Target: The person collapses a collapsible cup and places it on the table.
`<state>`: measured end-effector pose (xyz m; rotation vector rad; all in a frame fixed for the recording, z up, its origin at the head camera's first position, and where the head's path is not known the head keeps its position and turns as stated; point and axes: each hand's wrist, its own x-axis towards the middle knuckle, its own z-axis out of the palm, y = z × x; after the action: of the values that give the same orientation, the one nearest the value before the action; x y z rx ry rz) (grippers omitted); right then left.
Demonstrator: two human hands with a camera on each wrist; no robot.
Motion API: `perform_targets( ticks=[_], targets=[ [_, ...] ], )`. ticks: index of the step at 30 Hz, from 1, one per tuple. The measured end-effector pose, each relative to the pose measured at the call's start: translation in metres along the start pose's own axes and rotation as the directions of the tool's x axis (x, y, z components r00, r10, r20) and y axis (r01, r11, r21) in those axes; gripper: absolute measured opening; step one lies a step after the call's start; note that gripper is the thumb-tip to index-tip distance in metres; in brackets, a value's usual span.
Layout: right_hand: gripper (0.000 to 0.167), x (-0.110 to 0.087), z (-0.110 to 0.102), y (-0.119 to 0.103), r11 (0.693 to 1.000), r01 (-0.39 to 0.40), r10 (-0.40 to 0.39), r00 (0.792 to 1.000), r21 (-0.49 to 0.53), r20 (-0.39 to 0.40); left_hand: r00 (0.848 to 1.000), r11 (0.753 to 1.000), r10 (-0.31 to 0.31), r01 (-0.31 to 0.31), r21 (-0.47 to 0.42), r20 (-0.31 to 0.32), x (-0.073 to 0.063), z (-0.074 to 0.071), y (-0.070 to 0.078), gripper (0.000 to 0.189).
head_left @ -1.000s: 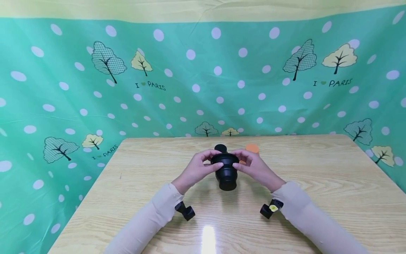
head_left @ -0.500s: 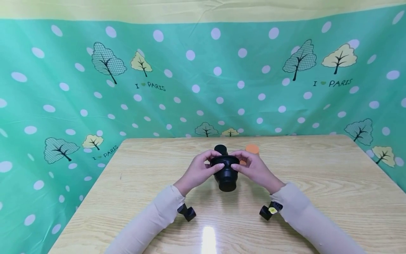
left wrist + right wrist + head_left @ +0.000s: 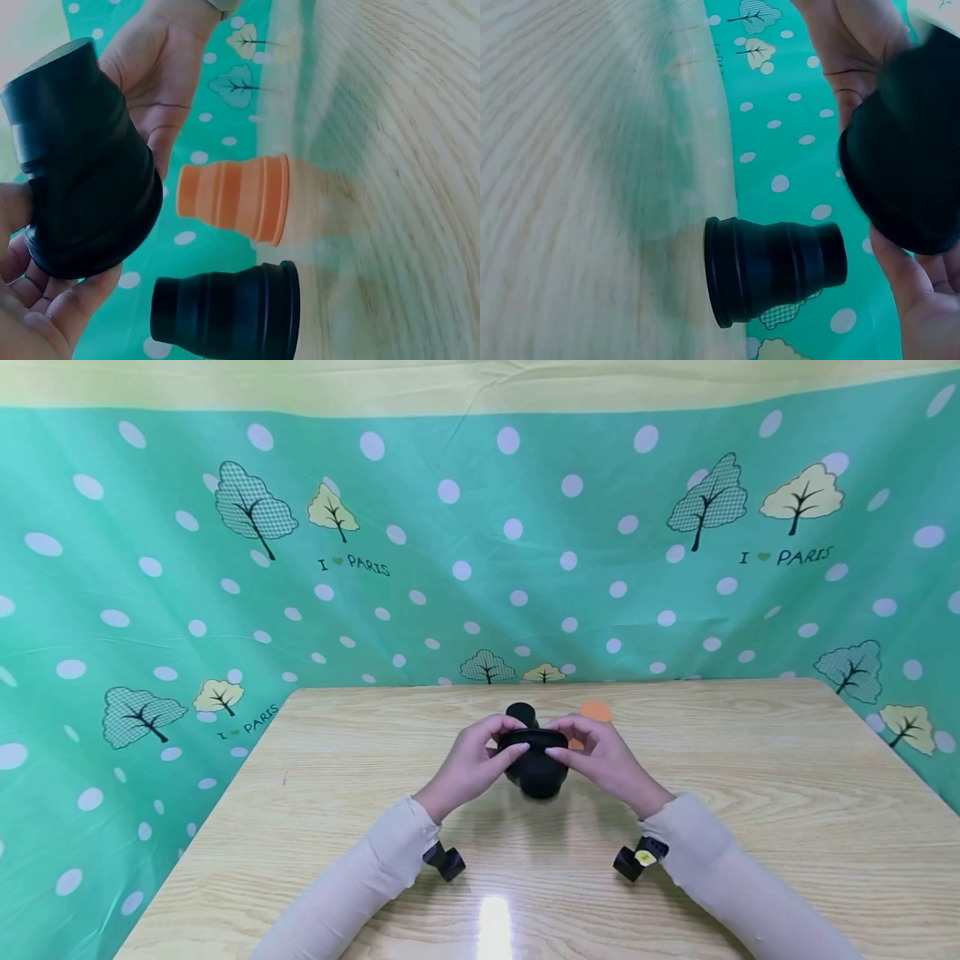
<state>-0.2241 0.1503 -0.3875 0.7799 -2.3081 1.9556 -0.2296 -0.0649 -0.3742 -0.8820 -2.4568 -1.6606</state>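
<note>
Both hands hold a black collapsible cup above the middle of the table. My left hand pinches its wide rim on the left, thumb on the near side. On the opposite side my right hand pinches the rim in the same way. The cup's narrow end points toward the person. Its stepped wall looks bent and creased in the left wrist view, where the held cup fills the left part. Fingers behind the rim are partly hidden in the head view.
Behind the hands, a second black cup and an orange cup stand upside down on the wooden table, wide rims down. A green dotted cloth hangs behind the table. Both wrists wear small black cameras.
The held cup's narrow end has come up closer to the rim, so the cup looks shorter and more squashed in the head view. Both hands have stayed nearly in place.
</note>
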Motion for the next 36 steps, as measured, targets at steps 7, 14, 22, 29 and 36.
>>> perform_targets(
  ticks=[7, 14, 22, 29, 36],
  targets=[
    [0.024, -0.001, 0.002, 0.003, 0.997, 0.071, -0.073, 0.995, -0.030, -0.070, 0.998, 1.000, -0.008, 0.007, -0.024, -0.061, 0.002, 0.002, -0.004, 0.019],
    [0.025, -0.001, 0.000, 0.000, 0.998, 0.070, -0.070, 0.990, -0.003, -0.124, 0.993, 0.987, -0.105, 0.097, -0.129, -0.052, 0.006, -0.002, 0.002, 0.026],
    [0.027, -0.001, -0.005, -0.003, 0.996, 0.080, -0.073, 0.987, 0.043, -0.144, 0.993, 0.972, -0.119, 0.120, -0.204, 0.013, 0.009, -0.006, 0.007, 0.029],
    [0.028, -0.001, -0.008, -0.003, 0.995, 0.076, -0.067, 0.989, 0.065, -0.129, 0.992, 0.958, -0.128, 0.128, -0.256, 0.017, 0.010, 0.001, 0.007, 0.029],
    [0.027, -0.001, -0.008, -0.001, 0.995, 0.095, -0.090, 0.990, 0.036, -0.111, 0.993, 0.979, -0.116, 0.113, -0.170, -0.011, 0.011, 0.003, 0.008, 0.026]
  ],
)
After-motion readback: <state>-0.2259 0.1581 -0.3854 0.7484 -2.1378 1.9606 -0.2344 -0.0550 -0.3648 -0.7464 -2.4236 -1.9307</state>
